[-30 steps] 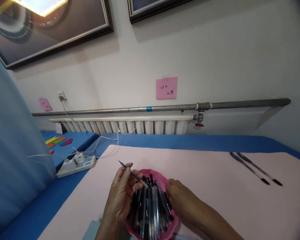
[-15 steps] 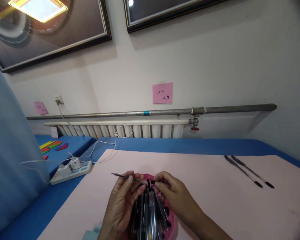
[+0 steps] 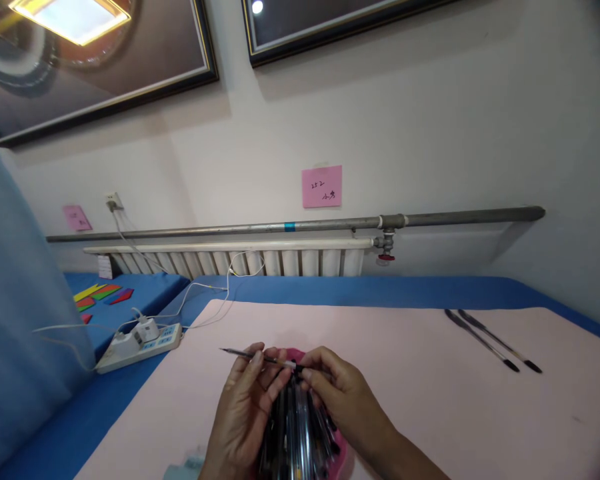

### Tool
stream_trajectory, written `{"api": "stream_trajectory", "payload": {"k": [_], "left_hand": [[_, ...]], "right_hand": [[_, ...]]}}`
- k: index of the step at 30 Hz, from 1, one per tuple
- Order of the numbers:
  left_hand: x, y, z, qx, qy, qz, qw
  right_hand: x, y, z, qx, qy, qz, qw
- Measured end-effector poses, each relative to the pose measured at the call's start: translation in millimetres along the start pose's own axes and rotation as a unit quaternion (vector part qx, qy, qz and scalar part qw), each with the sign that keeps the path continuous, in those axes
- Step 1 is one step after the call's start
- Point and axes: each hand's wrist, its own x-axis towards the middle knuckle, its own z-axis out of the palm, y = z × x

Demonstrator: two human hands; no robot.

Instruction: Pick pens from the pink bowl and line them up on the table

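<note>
My left hand [image 3: 243, 407] pinches a thin pen refill [image 3: 250, 355] that points left, tip out past my fingers. My right hand [image 3: 337, 393] has its fingers closed on the other end of the same refill, where a small black piece [image 3: 300, 367] sits. Both hands hover over a pink bowl [image 3: 341, 453] packed with several black and clear pens [image 3: 295, 433]. The bowl stands on a pale pink mat [image 3: 405, 373] near its front edge.
Two assembled black pens [image 3: 490, 340] lie on the mat at the far right. A white power strip [image 3: 140, 339] with cables rests on the blue cloth at left. Coloured flat pieces [image 3: 103, 295] lie further left. A radiator [image 3: 240, 261] and pipe run along the wall.
My right hand has come up from the bowl's right side to meet the refill's end. The refill has levelled out from a tilt. The view has dropped slightly.
</note>
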Motion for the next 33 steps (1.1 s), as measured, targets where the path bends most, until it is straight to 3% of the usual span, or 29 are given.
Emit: {"api": "stream_trajectory", "payload": {"k": [9, 18, 33], "left_hand": [[-0.3, -1.2, 1.4, -0.005, 0.009, 0.001, 1.000], [-1.3, -3.2, 0.0, 0.004, 0.004, 0.007, 1.000], [-0.2, -2.8, 1.1, 0.004, 0.006, 0.012, 1.000]], "right_hand": [[-1.6, -0.5, 1.6, -0.049, 0.026, -0.037, 0.998], [0.3, 0.3, 3.3, 0.039, 0.029, 0.036, 0.998], [-1.1, -2.5, 1.6, 0.024, 0.031, 0.019, 0.999]]}}
